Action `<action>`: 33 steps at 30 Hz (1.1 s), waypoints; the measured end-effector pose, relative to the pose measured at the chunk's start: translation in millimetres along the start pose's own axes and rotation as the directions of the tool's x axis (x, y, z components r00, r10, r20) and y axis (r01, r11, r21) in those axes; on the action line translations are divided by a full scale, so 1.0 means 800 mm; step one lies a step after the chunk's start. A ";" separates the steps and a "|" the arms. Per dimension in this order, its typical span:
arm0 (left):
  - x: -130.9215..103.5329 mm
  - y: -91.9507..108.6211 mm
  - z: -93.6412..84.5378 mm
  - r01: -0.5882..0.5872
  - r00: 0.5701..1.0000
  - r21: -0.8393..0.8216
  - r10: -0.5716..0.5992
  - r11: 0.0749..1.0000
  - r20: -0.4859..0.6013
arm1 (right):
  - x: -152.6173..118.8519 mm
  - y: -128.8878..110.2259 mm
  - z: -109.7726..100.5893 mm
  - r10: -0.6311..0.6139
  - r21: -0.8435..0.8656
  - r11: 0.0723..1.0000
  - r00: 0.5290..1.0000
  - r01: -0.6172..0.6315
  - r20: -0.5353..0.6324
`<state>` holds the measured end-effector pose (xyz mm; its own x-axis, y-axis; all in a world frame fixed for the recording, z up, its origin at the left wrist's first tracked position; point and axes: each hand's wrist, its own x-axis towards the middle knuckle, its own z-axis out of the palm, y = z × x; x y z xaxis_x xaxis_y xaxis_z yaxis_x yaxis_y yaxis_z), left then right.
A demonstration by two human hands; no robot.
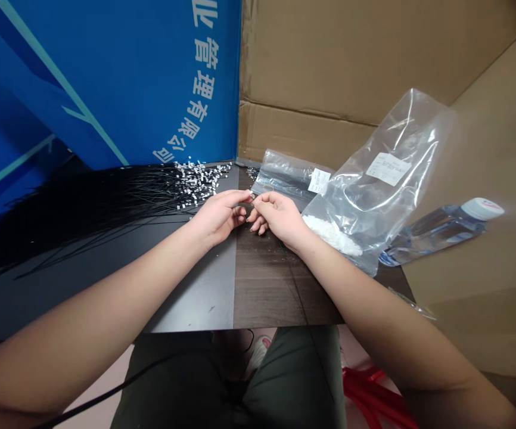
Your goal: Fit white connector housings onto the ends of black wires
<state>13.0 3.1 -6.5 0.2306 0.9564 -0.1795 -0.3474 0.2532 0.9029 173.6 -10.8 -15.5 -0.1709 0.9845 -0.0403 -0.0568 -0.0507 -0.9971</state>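
Note:
My left hand (223, 215) and my right hand (278, 215) meet above the table, fingertips almost touching. Thumb and forefinger of the left hand pinch something too small to make out. My right hand is closed in a pinch as well, and a thin black wire (301, 292) trails from under it over the table's front edge. Left of the hands lies a large bundle of black wires (106, 190), with small white connectors (198, 182) at its near-hand end. Beside my right wrist, a clear plastic bag (374, 196) holds many small white pieces (333, 234).
A flatter labelled plastic bag (287, 173) lies behind the hands. On the right, a water bottle (445, 229) with a white cap leans on its side. A blue printed panel (151, 71) and cardboard walls (311, 59) enclose the table (267, 298). A red stool (374, 396) shows below.

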 end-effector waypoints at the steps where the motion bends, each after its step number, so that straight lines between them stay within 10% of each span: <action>1: 0.000 0.000 0.000 -0.003 1.000 0.000 0.003 1.000 -0.002 | 0.000 0.000 0.000 0.001 0.003 1.000 1.000 -0.001 -0.001; 33: -0.001 0.000 -0.001 -0.080 0.997 0.028 0.080 0.996 -0.018 | -0.009 -0.020 -0.001 -0.008 -0.076 0.997 0.999 0.005 -0.045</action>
<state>12.4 2.4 -6.8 0.1854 0.9761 -0.1137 -0.3387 0.1721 0.9250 176.4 -16.9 0.6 -0.1259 0.9914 -0.0351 0.0171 -0.0332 -0.9993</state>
